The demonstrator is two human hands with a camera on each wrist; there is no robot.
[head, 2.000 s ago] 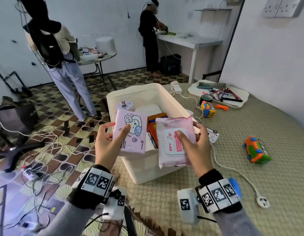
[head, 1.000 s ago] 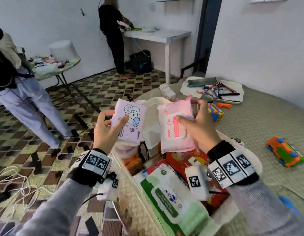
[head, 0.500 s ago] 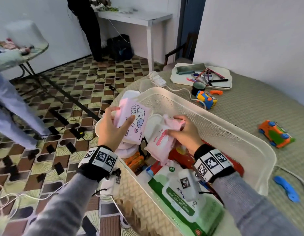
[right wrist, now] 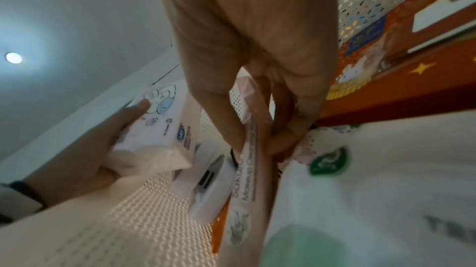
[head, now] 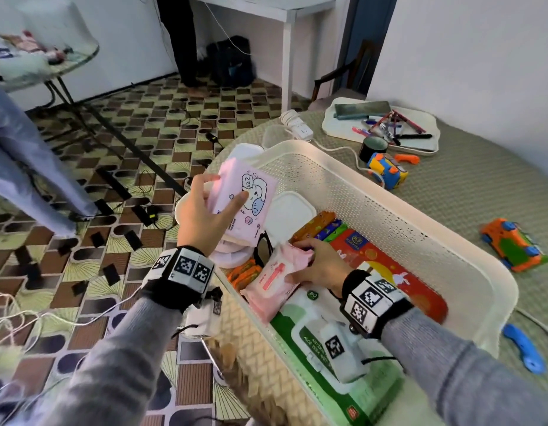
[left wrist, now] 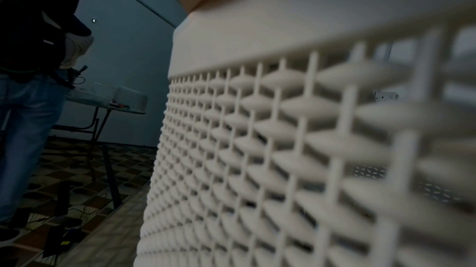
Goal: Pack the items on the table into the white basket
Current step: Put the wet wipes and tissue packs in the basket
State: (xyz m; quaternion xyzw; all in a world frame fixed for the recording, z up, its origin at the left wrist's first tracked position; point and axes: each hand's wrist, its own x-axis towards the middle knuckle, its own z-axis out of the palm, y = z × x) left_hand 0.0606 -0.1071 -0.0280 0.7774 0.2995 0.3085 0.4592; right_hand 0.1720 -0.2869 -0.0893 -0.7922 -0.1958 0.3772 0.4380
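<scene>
A: Head view. Where does each pack lie relative to the fingers?

B: The right hand [head: 320, 265] is inside the white basket [head: 420, 241], its fingers pinching the far end of the pink wipes pack [head: 275, 276]. The pack lies low among the goods, its long axis running from the fingers toward the near wall, beside the green wipes pack [head: 325, 364]. The left hand [head: 202, 216] grips the cartoon tissue pack [head: 245, 201] above the basket's left rim, thumb across the printed face.

A: Left wrist view?

B: Only the basket's lattice wall [left wrist: 283, 149] from outside, close up; the fingers are out of view.

A: Right wrist view?

B: The fingertips [right wrist: 280, 139] clamp the pink pack's edge [right wrist: 247, 190], which runs back toward the camera between the green pack [right wrist: 360, 200] and a white box [right wrist: 213, 186]. The tissue pack [right wrist: 159, 129] hangs higher, to the left.

A: Which hand is nearer to letting go?

B: Judged from this, the right; the tissue pack has yet to go down and inward.
</scene>
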